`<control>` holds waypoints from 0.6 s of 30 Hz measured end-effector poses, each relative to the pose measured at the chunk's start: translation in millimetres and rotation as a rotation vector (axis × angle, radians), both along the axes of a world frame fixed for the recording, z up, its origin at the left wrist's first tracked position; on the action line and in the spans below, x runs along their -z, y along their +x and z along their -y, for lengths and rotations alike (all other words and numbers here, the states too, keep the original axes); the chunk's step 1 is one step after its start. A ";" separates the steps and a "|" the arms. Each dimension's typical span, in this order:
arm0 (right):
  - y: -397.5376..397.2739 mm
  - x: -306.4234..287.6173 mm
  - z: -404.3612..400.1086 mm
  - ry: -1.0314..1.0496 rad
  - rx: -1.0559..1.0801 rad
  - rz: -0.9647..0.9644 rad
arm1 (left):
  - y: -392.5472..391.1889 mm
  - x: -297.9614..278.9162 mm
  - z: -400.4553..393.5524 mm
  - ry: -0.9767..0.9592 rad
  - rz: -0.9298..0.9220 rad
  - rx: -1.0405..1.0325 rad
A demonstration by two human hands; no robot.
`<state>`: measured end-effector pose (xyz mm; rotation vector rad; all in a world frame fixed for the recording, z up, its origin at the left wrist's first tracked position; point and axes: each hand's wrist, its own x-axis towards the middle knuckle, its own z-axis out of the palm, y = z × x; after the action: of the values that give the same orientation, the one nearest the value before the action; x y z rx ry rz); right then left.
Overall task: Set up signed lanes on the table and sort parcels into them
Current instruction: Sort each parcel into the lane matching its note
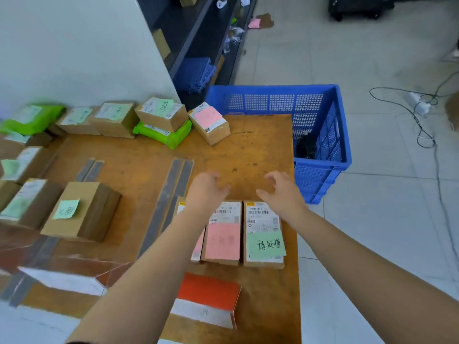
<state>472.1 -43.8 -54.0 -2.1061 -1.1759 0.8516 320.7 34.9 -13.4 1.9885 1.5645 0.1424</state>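
Now, parcels (pixel 242 234) just below empty fingers (pixel 272 181)

Lower right of centre, a flat cardboard parcel with a white shipping label (pixel 263 234) carries a light green sticky note (pixel 267 245) handwritten with three Chinese characters, roughly 待处理. The label's top line starts with something like 400, the rest blurred above a barcode. The neighbouring parcel with a pink sticky note (pixel 222 240) has faint, unreadable writing. Green notes on the boxes further left show scribbles I can't make out.
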 end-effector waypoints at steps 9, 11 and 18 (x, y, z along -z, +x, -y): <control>-1.8 -13.4 -162.2 0.047 -0.097 0.102 | 1.1 -7.7 -123.4 0.010 0.121 -0.138; -2.0 -4.9 -196.1 0.075 -0.106 0.096 | 8.6 2.2 -148.1 -0.005 0.142 -0.155; 7.2 32.5 -272.3 0.062 -0.073 0.123 | 37.5 51.2 -206.8 0.022 0.245 -0.220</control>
<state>479.3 228.5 -86.6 -2.1014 -1.3329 0.7158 358.3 241.7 -64.7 1.7353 1.6189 0.4740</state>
